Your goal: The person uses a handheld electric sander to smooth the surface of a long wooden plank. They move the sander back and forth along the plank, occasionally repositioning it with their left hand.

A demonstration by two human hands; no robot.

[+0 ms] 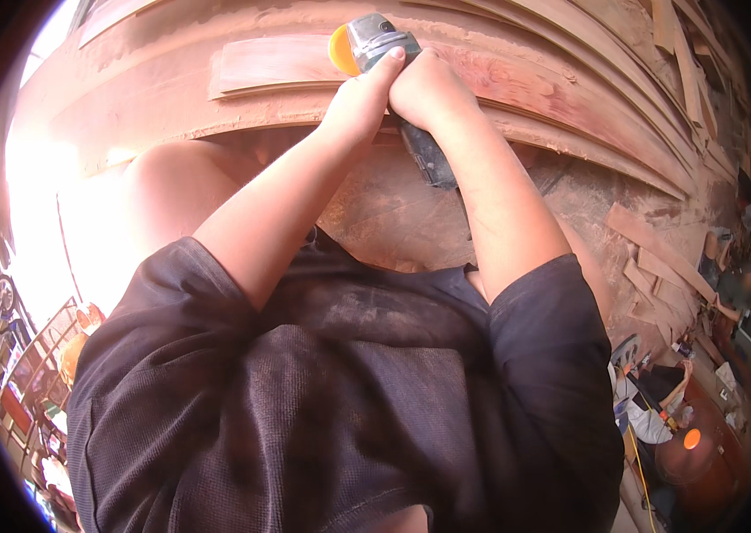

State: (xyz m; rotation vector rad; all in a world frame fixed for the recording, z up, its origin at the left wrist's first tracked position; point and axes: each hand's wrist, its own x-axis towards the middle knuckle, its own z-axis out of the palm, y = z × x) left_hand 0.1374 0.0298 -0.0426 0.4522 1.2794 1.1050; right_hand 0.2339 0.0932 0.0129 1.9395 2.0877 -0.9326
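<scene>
Both of my hands are closed around a grey and black angle grinder (429, 160) with a yellow disc (343, 50). My left hand (359, 102) grips it near the head, its thumb lying along the housing. Tight against it, my right hand (431, 89) wraps the body, and the black rear end sticks out below toward me. The disc is tilted over a reddish wooden board (273, 64), close to its surface; I cannot tell whether it touches. That board lies on a wider, dusty plank (162, 120) in front of me.
More long boards (589, 67) are stacked behind and to the right. Offcuts (660, 275) lie on the dusty floor at the right. Another person (660, 386) is at the lower right, near a reddish wooden surface and an orange disc (692, 439). A metal rack (33, 364) stands at the left.
</scene>
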